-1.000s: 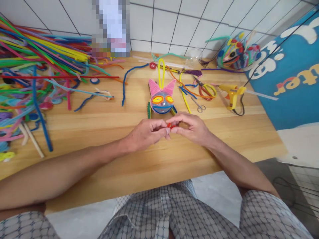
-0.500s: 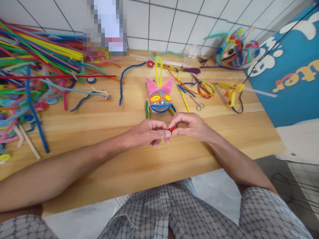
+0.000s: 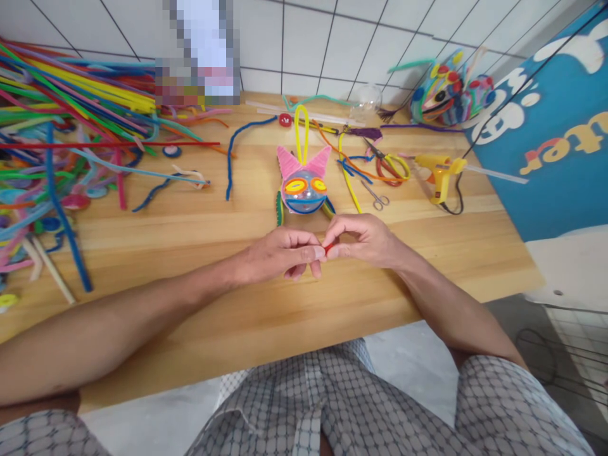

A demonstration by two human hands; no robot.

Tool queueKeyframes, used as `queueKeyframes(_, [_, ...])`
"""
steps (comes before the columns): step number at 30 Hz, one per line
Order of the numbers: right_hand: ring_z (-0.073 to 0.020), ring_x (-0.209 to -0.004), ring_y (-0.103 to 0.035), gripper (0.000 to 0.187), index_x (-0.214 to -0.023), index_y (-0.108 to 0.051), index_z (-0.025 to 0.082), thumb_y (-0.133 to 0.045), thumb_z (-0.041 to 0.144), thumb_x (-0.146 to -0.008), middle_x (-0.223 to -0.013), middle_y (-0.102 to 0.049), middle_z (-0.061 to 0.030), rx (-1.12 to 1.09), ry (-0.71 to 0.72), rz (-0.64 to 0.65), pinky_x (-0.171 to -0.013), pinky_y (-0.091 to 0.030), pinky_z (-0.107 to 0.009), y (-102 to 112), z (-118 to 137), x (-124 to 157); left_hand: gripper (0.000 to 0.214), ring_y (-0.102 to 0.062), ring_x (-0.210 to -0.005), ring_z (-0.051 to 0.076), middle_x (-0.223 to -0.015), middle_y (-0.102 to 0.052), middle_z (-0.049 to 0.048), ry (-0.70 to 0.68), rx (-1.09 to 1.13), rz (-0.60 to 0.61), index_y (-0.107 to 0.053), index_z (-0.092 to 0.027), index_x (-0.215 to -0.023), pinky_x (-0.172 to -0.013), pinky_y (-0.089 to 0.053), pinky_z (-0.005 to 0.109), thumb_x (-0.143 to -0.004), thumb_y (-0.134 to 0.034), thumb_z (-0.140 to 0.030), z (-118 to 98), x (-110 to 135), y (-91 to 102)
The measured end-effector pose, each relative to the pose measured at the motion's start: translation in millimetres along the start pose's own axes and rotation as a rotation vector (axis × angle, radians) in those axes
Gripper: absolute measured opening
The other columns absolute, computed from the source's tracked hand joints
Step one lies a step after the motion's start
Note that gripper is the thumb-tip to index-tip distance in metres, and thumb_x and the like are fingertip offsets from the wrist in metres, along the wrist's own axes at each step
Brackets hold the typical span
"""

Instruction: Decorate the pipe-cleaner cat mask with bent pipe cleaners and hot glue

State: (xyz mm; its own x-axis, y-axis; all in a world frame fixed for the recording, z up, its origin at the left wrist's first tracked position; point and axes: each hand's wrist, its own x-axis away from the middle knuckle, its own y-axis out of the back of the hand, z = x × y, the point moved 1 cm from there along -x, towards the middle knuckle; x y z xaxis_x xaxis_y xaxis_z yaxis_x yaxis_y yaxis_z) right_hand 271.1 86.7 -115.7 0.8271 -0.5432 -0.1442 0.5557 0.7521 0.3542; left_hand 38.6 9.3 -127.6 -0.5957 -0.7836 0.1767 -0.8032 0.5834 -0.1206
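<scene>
Fingertip to fingertip, my left hand [image 3: 285, 254] and my right hand [image 3: 361, 240] pinch a small red piece [image 3: 329, 248] between them. Most of it is covered by the fingers, so its exact kind does not show. Just beyond the hands lies a craft figure [image 3: 306, 191]: a clear ball with pink pipe-cleaner ears, orange and yellow eyes, a blue mouth line and a yellow loop on top. Green and dark strips stick out from its lower sides.
Pipe cleaners [image 3: 85, 95] heap up on the left. Behind the figure is a red button [image 3: 285, 120]. To its right are orange-handled scissors [image 3: 396, 170], small metal scissors [image 3: 380, 201], and a yellow glue gun [image 3: 439, 174] with a cord. A colourful finished craft [image 3: 439, 95] stands far right.
Both hands stay in nearly the same place, with the fingers shifting slightly so that less of the red piece shows. The view has moved very little.
</scene>
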Motion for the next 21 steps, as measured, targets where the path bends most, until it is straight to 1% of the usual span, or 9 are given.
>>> queueKeyframes(2, [-0.0131, -0.075, -0.073, 0.039, -0.097, -0.086, 0.020, -0.090, 0.059, -0.099, -0.087, -0.085, -0.0029, 0.015, 0.000, 0.003, -0.072, -0.056, -0.026, 2, 0, 0, 0.031, -0.061, -0.059, 0.010, -0.089, -0.084, 0.0066, 0.002, 0.014, 0.003, -0.072, -0.017, -0.094, -0.055, -0.050, 0.021, -0.106, -0.073, -0.046, -1, 0, -1.1])
queueKeyframes(4, [-0.0126, -0.073, -0.074, 0.038, -0.097, -0.087, 0.020, -0.090, 0.058, -0.099, -0.086, -0.086, -0.0027, 0.029, 0.016, -0.016, -0.071, -0.055, -0.025, 4, -1, 1, 0.028, -0.060, -0.059, 0.010, -0.088, -0.083, 0.0057, -0.016, -0.003, -0.024, -0.072, -0.018, -0.096, -0.055, -0.049, 0.021, -0.105, -0.073, -0.045, 0, 1, -3.2])
queueKeyframes(6, [-0.0119, -0.072, -0.074, 0.036, -0.096, -0.087, 0.021, -0.091, 0.056, -0.099, -0.085, -0.086, -0.0018, 0.048, 0.054, -0.052, -0.070, -0.055, -0.023, 4, -2, 1, 0.023, -0.059, -0.060, 0.010, -0.081, -0.078, 0.0018, -0.072, -0.090, -0.113, -0.071, -0.018, -0.097, -0.055, -0.046, 0.020, -0.102, -0.075, -0.040, 1, 2, -5.9])
queueKeyframes(9, [-0.0117, -0.071, -0.075, 0.032, -0.098, -0.087, 0.021, -0.090, 0.053, -0.101, -0.085, -0.086, -0.0012, 0.106, 0.108, -0.080, -0.069, -0.056, -0.023, 3, -4, 2, 0.010, -0.057, -0.059, 0.009, -0.070, -0.068, -0.0035, -0.217, -0.330, -0.301, -0.073, -0.018, -0.096, -0.056, -0.041, 0.019, -0.097, -0.075, -0.027, 6, 5, -9.9])
queueKeyframes(11, [-0.0125, -0.072, -0.075, 0.031, -0.098, -0.087, 0.022, -0.089, 0.052, -0.102, -0.086, -0.086, -0.0015, 0.161, 0.132, -0.087, -0.070, -0.057, -0.024, 1, -4, 2, 0.006, -0.058, -0.059, 0.009, -0.070, -0.070, -0.0035, -0.317, -0.481, -0.376, -0.076, -0.018, -0.098, -0.057, -0.040, 0.019, -0.099, -0.073, -0.023, 10, 7, -12.0])
queueKeyframes(14, [-0.0134, -0.074, -0.077, 0.027, -0.098, -0.087, 0.022, -0.086, 0.049, -0.105, -0.087, -0.087, -0.0018, 0.239, 0.186, -0.115, -0.071, -0.059, -0.026, -2, -2, 3, 0.010, -0.061, -0.058, 0.008, -0.073, -0.075, -0.0022, -0.461, -0.650, -0.430, -0.079, -0.018, -0.101, -0.058, -0.043, 0.019, -0.105, -0.071, -0.022, 17, 7, -12.8])
queueKeyframes(17, [-0.0142, -0.075, -0.078, 0.024, -0.098, -0.086, 0.023, -0.086, 0.046, -0.106, -0.087, -0.087, -0.0017, 0.310, 0.251, -0.148, -0.071, -0.059, -0.027, -4, -1, 3, 0.016, -0.066, -0.060, 0.010, -0.074, -0.078, -0.0011, -0.587, -0.811, -0.482, -0.079, -0.019, -0.098, -0.060, -0.046, 0.020, -0.110, -0.069, -0.021, 21, 7, -11.4])
queueKeyframes(19, [-0.0146, -0.076, -0.080, 0.020, -0.099, -0.086, 0.023, -0.087, 0.042, -0.105, -0.087, -0.087, -0.0017, 0.343, 0.291, -0.163, -0.072, -0.060, -0.027, -6, -1, 3, 0.019, -0.070, -0.062, 0.011, -0.076, -0.080, 0.0004, -0.625, -0.895, -0.493, -0.078, -0.019, -0.096, -0.061, -0.048, 0.020, -0.112, -0.068, -0.021, 23, 7, -10.0])
queueKeyframes(21, [-0.0150, -0.077, -0.080, 0.016, -0.100, -0.086, 0.024, -0.087, 0.039, -0.105, -0.088, -0.088, -0.0017, 0.367, 0.308, -0.166, -0.073, -0.061, -0.027, -6, -1, 3, 0.022, -0.072, -0.065, 0.012, -0.079, -0.082, 0.0020, -0.619, -0.951, -0.480, -0.079, -0.019, -0.097, -0.064, -0.051, 0.021, -0.114, -0.066, -0.022, 25, 7, -8.5])
